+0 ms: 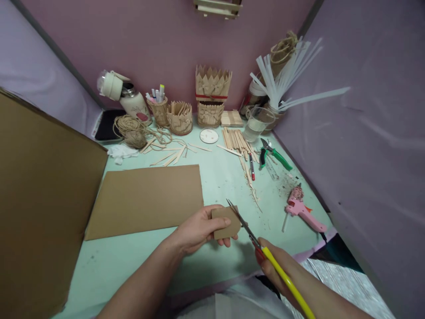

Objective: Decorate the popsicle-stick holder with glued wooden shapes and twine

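Observation:
My left hand (202,227) grips a small piece of brown cardboard (223,223), thumb on top and fingers underneath. Scissors (245,225) are in my right hand (277,263), their blades slanting up and left across the right edge of the piece. Some red shows at their handle, mostly hidden by my fingers. A long yellow bar (287,281) runs back from that hand over the forearm; whether it belongs to the scissors I cannot tell. Behind my left hand a large cardboard sheet (146,201) lies flat on the pale green table.
At right lie a pink glue gun (303,208) and green-handled pruning shears (275,155). Wooden sticks (236,139), a marker (252,167) and a clear plastic cup (257,125) are further back. Twine (134,133) and a bottle (134,102) stand back left. Tall cardboard (46,199) rises at left.

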`<state>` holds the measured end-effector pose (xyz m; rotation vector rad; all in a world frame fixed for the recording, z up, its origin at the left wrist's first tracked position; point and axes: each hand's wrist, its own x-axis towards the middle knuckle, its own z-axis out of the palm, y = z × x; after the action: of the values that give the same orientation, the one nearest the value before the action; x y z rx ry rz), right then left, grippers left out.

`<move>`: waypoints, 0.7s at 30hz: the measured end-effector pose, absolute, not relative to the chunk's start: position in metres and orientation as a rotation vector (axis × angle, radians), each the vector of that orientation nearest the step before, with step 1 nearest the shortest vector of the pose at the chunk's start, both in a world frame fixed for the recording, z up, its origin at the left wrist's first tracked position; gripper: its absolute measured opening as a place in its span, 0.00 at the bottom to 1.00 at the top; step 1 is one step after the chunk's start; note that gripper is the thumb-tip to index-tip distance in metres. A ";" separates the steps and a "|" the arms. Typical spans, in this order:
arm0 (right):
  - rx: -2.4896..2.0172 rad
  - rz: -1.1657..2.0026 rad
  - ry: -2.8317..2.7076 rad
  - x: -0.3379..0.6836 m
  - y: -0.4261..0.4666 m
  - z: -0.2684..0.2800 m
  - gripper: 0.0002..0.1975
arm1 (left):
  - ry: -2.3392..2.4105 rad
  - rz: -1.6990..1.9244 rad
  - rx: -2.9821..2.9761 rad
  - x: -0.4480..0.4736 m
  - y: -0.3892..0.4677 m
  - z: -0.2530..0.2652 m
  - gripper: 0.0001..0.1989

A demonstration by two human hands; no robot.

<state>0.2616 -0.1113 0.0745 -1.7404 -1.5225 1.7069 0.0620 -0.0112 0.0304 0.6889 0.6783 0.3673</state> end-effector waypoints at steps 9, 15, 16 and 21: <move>-1.698 1.649 -1.575 0.262 -0.111 0.068 0.25 | 0.640 0.334 0.788 0.065 -0.016 0.028 0.17; -1.733 1.696 -1.440 0.265 -0.113 0.068 0.25 | 0.639 0.290 0.771 0.061 -0.013 0.030 0.16; -1.725 1.730 -1.420 0.267 -0.114 0.067 0.24 | 0.639 0.276 0.777 0.060 -0.012 0.031 0.16; -1.705 1.844 -1.382 0.277 -0.116 0.062 0.19 | 0.644 0.208 0.836 0.054 -0.008 0.031 0.16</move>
<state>0.2774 -0.1155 0.0617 -1.7046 -1.3824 1.8438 0.0539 -0.0081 0.0309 0.8357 0.6440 0.2082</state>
